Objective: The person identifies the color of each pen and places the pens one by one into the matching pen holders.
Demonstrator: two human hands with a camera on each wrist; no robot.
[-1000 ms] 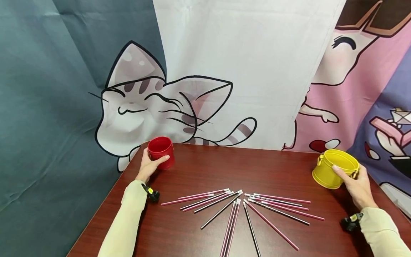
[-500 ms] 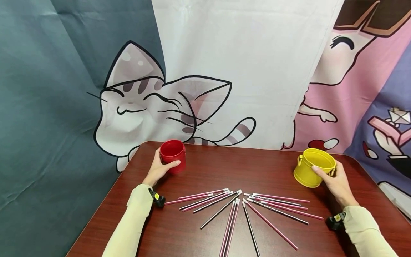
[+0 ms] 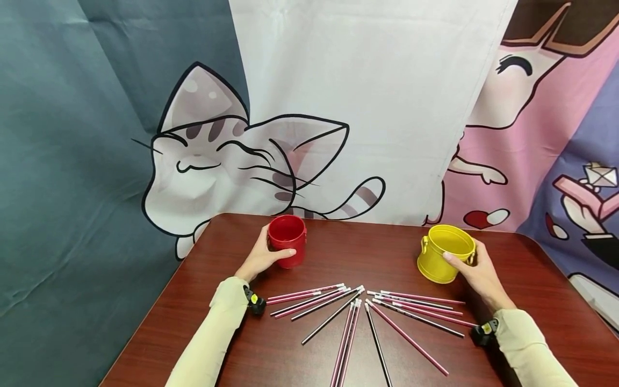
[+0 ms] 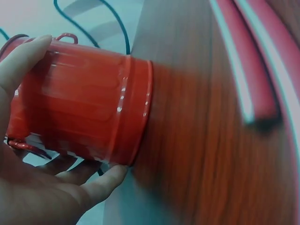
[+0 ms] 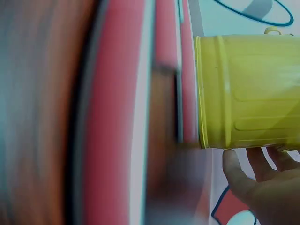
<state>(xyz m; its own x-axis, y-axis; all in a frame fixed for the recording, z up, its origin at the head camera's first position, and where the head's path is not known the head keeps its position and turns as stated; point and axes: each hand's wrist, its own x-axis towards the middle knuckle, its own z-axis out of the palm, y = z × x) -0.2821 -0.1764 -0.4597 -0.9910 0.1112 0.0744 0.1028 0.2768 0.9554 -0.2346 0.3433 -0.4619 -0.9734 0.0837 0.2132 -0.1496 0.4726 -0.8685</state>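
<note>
My left hand (image 3: 261, 259) grips a small red metal bucket (image 3: 292, 262) near the back left of the table, thumb across its front. In the left wrist view the fingers of this hand lie along the side and base edge of the red bucket (image 4: 89, 98). At the back right, my right hand (image 3: 485, 278) holds a yellow metal bucket (image 3: 433, 262) by its right side, with the thumb on the front wall. The yellow bucket (image 5: 258, 89) stands close to the pencils in the right wrist view. The inside of each bucket shows no contents.
Between the hands and nearer me, several pink pencils (image 3: 407, 338) and black pencils (image 3: 332, 316) fan out over the brown table (image 3: 271, 355), white eraser ends toward the middle. Behind the table hangs a cloth backdrop (image 3: 367, 107) with cartoon animals.
Both hands have come inward: the red bucket has moved right and slightly toward me, the yellow bucket left. The gap between the buckets is smaller. The pencils lie as before.
</note>
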